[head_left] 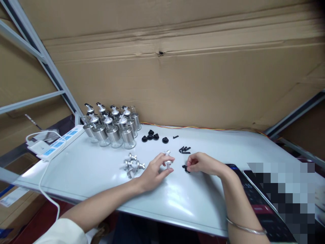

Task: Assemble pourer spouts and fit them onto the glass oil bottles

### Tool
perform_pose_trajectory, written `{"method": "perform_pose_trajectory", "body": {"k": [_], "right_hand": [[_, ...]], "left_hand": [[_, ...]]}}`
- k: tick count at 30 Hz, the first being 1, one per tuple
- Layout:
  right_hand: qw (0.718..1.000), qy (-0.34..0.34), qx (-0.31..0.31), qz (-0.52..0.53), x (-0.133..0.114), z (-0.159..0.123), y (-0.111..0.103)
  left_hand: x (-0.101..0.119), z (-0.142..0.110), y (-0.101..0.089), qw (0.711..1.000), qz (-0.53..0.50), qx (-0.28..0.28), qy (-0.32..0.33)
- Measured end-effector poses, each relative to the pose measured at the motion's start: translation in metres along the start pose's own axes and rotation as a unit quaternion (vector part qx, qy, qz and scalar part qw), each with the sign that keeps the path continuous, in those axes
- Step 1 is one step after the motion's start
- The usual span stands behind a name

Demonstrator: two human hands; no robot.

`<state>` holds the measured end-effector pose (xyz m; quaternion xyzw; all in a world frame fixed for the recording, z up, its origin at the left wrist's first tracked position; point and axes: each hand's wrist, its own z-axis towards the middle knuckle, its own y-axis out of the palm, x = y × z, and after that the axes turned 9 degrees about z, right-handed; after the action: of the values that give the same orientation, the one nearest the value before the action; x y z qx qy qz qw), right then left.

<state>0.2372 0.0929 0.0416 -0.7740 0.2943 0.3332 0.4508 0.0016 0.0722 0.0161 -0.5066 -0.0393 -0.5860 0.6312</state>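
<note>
Between the thumb and fingers of my left hand (156,169) is a silver pourer top (168,164), held just above the table. My right hand (200,163) pinches at some small black parts (186,168) on the tabletop; its fingertips partly cover them. Left of my left hand lies a cluster of silver pourer tops (132,165). Beyond my right hand are several thin black levers (185,149), with a single lever (175,137) farther back. Round black stoppers (150,136) sit in a group toward the back, and one more stopper (165,140) stands apart.
Several glass bottles with metal sleeves (111,135) stand at the back left, many with pourer tops on. A white power strip (62,142) with a cable lies on the left edge. A phone (256,200) rests at right. Cardboard (177,84) walls the back, with thin wires (177,127) below.
</note>
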Motion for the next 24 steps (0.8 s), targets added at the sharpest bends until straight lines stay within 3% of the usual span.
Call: {"method": "perform_pose_trajectory", "body": {"k": [9, 24], "right_hand": [[0.998, -0.021, -0.016, 0.056, 0.003, 0.001, -0.003], [0.96, -0.172, 0.089, 0.203, -0.015, -0.01, -0.006]], "left_hand": [[-0.001, -0.001, 0.001, 1.0, 0.003, 0.002, 0.003], [-0.001, -0.002, 0.001, 1.0, -0.001, -0.004, -0.011]]}}
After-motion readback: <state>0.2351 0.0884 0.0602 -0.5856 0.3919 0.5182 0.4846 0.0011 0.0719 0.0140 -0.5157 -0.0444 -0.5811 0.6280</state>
